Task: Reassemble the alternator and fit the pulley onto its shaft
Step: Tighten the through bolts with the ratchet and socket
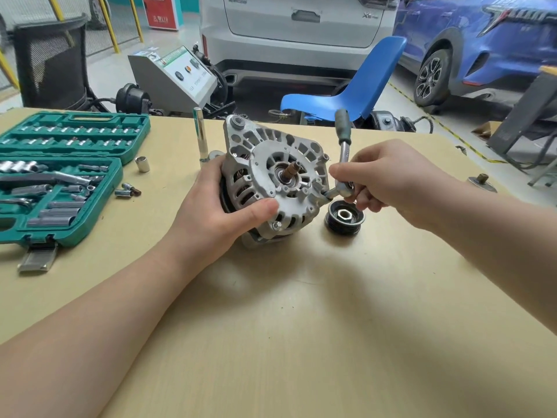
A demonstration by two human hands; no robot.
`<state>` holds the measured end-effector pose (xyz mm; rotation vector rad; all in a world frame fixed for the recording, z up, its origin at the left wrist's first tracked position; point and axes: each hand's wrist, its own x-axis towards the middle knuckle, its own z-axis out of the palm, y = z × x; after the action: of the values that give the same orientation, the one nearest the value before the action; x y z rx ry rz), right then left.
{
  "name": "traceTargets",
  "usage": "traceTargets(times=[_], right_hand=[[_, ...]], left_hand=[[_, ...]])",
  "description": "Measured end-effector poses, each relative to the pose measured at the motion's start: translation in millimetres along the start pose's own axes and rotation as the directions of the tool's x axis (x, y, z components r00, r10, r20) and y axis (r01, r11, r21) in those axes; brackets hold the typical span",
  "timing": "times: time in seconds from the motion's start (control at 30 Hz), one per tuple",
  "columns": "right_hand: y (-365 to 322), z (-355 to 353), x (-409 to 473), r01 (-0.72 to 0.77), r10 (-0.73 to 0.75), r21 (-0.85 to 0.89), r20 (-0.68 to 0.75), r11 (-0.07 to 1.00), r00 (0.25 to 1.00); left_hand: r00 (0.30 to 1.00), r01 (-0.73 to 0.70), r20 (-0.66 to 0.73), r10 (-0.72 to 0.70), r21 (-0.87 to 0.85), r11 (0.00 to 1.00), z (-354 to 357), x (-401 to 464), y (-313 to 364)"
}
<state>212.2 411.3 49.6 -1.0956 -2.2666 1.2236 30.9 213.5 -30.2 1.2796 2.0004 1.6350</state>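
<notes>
Step in hand, judged: tightening a housing bolt — keep the socket square on the bolt, alternator braced. Left hand (pixel 223 200): fingers and thumb curled round the alternator (pixel 275 179), tilted on the table (pixel 301 312). Right hand (pixel 391 182): fingers pinching the ratchet (pixel 343 164) head, socket at the housing edge just beyond its fingertips. Alternator: silver vented casting, bare shaft (pixel 291 170) central. Pulley (pixel 344 218): black, grooved, unfitted — on the table just below the right fingers.
</notes>
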Motion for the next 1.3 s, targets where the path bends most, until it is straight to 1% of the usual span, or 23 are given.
traceTargets(times=[0.07, 0.1, 0.13, 0.17, 0.2, 0.23, 0.27, 0.33, 0.37, 0.43, 0.53, 0.6, 0.63, 0.7, 0.73, 0.77, 0.83, 0.87, 0.9, 0.93, 1.07, 1.2, 1.3], right_hand=[[-2, -1, -1, 0.048, -0.05, -0.061, -0.022, 0.997, 0.999], [-1, -1, 0, 0.05, -0.051, -0.059, -0.023, 0.997, 0.998], [-1, -1, 0, 0.038, -0.039, -0.031, -0.016, 0.999, 0.999], [0, -1, -1, 0.017, -0.017, 0.018, 0.001, 1.0, 1.0], [0, -1, -1, -0.01, 0.009, 0.077, 0.021, 0.997, 1.0], [-1, -2, -2, -0.037, 0.032, 0.13, 0.041, 0.991, 0.999], [-1, -3, -2, -0.059, 0.05, 0.164, 0.057, 0.985, 0.997], [0, -5, -3, -0.101, 0.084, 0.21, 0.087, 0.973, 0.993], [1, -5, -3, -0.126, 0.103, 0.236, 0.106, 0.964, 0.989], [5, -2, -5, -0.183, 0.146, 0.298, 0.142, 0.937, 0.979], [8, 5, -11, -0.251, 0.182, 0.405, 0.201, 0.879, 0.963], [8, 6, -13, -0.215, 0.164, 0.354, 0.168, 0.91, 0.972], [8, 6, -12, -0.158, 0.138, 0.242, 0.096, 0.958, 0.986], [6, 2, -13, 0.006, -0.02, -0.124, -0.106, 0.992, 0.994], [7, 0, -14, 0.104, -0.174, -0.328, -0.194, 0.939, 0.965], [8, -2, -18, 0.227, -0.373, -0.5, -0.212, 0.836, 0.903], [10, -6, -24, 0.517, -0.72, -0.685, -0.017, 0.513, 0.693], [11, -8, -26, 0.621, -0.797, -0.698, 0.119, 0.357, 0.592], [12, -8, -26, 0.689, -0.817, -0.677, 0.229, 0.258, 0.53], [12, -6, -26, 0.73, -0.808, -0.646, 0.297, 0.223, 0.51], [15, 5, -28, 0.775, -0.831, -0.608, 0.332, 0.174, 0.447], [15, 21, -37, 0.744, -0.915, -0.646, 0.176, 0.172, 0.364], [16, 34, -50, 0.697, -0.899, -0.647, 0.04, 0.31, 0.436]], left_hand=[[0.988, -0.028, -0.15, 0.047, 0.123, 0.992, 5, -8, 8], [0.952, -0.113, -0.245, 0.183, 0.273, 0.955, 9, -12, 15], [0.876, -0.241, -0.283, 0.39, 0.443, 0.864, 14, -15, 23], [0.776, -0.362, -0.258, 0.576, 0.565, 0.741, 20, -17, 32], [0.707, -0.444, -0.188, 0.682, 0.633, 0.634, 28, -17, 42], [0.699, -0.481, -0.091, 0.709, 0.675, 0.56, 36, -15, 51], [0.753, -0.472, 0.034, 0.657, 0.724, 0.503, 45, -12, 61], [0.919, -0.364, 0.241, 0.312, 0.821, 0.439, 65, -2, 80], [0.945, -0.324, 0.275, 0.177, 0.857, 0.401, 73, 5, 86], [0.951, -0.308, 0.287, 0.113, 0.885, 0.35, 84, 15, 87], [0.935, -0.336, 0.266, 0.236, 0.879, 0.34, 81, 17, 77], [0.909, -0.367, 0.246, 0.336, 0.855, 0.366, 74, 16, 69], [0.89, -0.392, 0.243, 0.385, 0.84, 0.375, 70, 16, 66], [0.84, -0.456, 0.259, 0.477, 0.813, 0.362, 65, 17, 59], [0.815, -0.487, 0.276, 0.51, 0.802, 0.345, 61, 18, 56], [0.788, -0.52, 0.294, 0.541, 0.788, 0.33, 57, 18, 54], [0.712, -0.605, 0.32, 0.626, 0.731, 0.315, 46, 20, 48], [0.668, -0.652, 0.33, 0.667, 0.691, 0.311, 40, 21, 45], [0.63, -0.695, 0.346, 0.695, 0.65, 0.307, 34, 23, 42], [0.601, -0.73, 0.363, 0.712, 0.613, 0.303, 28, 24, 39], [0.562, -0.767, 0.334, 0.756, 0.554, 0.325, 16, 26, 25], [0.578, -0.753, 0.241, 0.78, 0.525, 0.396, 12, 21, 16], [0.613, -0.729, 0.217, 0.76, 0.527, 0.437, 10, 20, 13]])
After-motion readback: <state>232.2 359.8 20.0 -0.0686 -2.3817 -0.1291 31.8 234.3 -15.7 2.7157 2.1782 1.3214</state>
